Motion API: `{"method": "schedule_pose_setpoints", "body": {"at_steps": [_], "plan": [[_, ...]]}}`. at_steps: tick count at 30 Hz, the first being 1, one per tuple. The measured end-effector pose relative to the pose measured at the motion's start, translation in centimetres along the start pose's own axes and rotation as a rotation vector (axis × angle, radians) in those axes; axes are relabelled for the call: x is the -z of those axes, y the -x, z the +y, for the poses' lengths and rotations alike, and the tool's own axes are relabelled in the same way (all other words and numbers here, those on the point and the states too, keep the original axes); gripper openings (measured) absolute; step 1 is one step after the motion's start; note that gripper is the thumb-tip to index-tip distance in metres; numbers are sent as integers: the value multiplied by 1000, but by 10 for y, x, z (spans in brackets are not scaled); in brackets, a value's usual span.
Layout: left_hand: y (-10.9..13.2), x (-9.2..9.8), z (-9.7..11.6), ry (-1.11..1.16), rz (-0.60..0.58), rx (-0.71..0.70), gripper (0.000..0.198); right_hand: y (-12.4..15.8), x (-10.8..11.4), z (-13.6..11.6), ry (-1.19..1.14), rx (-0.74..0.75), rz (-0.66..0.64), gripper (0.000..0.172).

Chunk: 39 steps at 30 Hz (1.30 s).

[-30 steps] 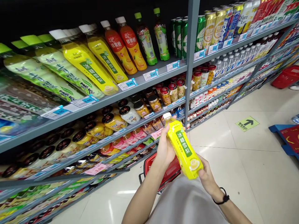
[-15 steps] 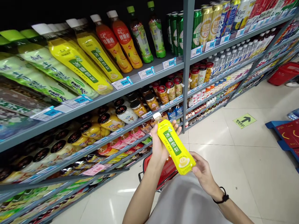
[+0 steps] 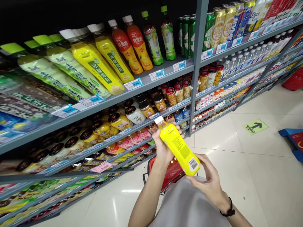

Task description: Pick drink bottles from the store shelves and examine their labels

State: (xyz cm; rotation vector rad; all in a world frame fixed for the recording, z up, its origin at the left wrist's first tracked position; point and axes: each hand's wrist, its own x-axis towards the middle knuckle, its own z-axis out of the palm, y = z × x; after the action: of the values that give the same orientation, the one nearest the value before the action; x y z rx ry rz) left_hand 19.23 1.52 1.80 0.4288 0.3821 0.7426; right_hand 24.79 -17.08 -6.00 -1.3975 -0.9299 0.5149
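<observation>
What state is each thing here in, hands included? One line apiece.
Yellow plastic bottle with white cap: capped, tilted, barcode showing.
Left hand: closed around that bottle's upper part.
Right hand: open near its base, contact unclear.
Red plastic basket: on floor, partly hidden.
Red-and-orange plastic shelf bottles: capped, standing.
Yellow-green floor sign with black arrow: flat.

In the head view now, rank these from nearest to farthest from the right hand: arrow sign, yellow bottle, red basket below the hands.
1. Yellow bottle: its base is by the right hand; the left hand grips its upper part.
2. Red basket: on the floor, below the hands.
3. Arrow sign: on the floor, farther ahead, to the right.
</observation>
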Motion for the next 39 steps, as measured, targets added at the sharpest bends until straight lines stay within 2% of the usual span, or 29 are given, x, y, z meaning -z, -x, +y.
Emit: {"method": "schedule_pose_setpoints", "body": {"at_steps": [5, 12, 18, 22, 25, 29, 32, 36, 39], "plan": [[3, -2, 1, 60, -14, 7, 56, 3, -2, -4, 39, 4, 15, 65], [7, 1, 0, -42, 1, -11, 56, 3, 7, 4, -66, -36, -25, 69], [15, 4, 2, -164, 38, -50, 65, 5, 9, 5, -245, -180, 11, 70], [20, 6, 3, -153, -5, -56, 72, 1, 12, 2, -443, -308, -60, 73], [23, 7, 2, -141, -53, -59, 68, -2, 13, 1, -559, -408, -138, 75], [25, 13, 0, -180, -48, -83, 63, -4, 12, -2, -653, -504, -157, 72], [25, 20, -2, -200, 21, -87, 67, -4, 11, -4, -711, -567, -163, 67], [26, 28, -2, -229, 80, -173, 62, -6, 9, -5, -787, -593, -175, 54], [27, 31, -1, -280, 74, -230, 60, -8, 8, -7, -831, -604, -182, 53]]}}
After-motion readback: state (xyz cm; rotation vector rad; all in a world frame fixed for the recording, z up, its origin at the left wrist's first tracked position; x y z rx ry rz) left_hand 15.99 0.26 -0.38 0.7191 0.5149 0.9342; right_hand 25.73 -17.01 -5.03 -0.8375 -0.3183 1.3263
